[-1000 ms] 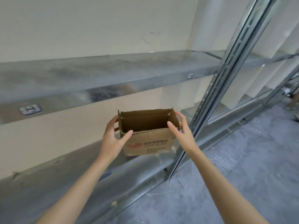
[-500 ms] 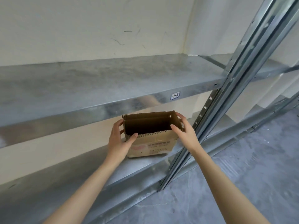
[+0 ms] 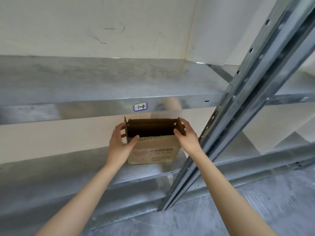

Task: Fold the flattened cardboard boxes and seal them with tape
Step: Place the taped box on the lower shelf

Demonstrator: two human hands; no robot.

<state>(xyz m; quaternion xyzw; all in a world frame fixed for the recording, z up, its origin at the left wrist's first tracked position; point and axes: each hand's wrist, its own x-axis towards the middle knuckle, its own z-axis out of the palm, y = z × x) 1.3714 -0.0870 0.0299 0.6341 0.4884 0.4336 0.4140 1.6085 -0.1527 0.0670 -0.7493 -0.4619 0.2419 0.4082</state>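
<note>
A small brown cardboard box (image 3: 153, 152) stands upright with its top open on the lower metal shelf (image 3: 76, 169). Red and dark print marks its front face. My left hand (image 3: 120, 143) grips the box's left end, thumb over the front top edge and fingers behind the left flap. My right hand (image 3: 186, 135) grips the right end the same way, thumb at the front corner and fingers round the right flap. The inside of the box is dark. No tape is in view.
An upper metal shelf (image 3: 102, 92) with a handwritten label (image 3: 140, 106) hangs just above the box. A slanted perforated steel upright (image 3: 238, 106) runs close to the right of the box. A cream wall lies behind, grey concrete floor (image 3: 255, 210) below right.
The box has gone from above the shelf edge inward onto the lower shelf, with both hands still holding its ends. My view has moved closer and tilted upward.
</note>
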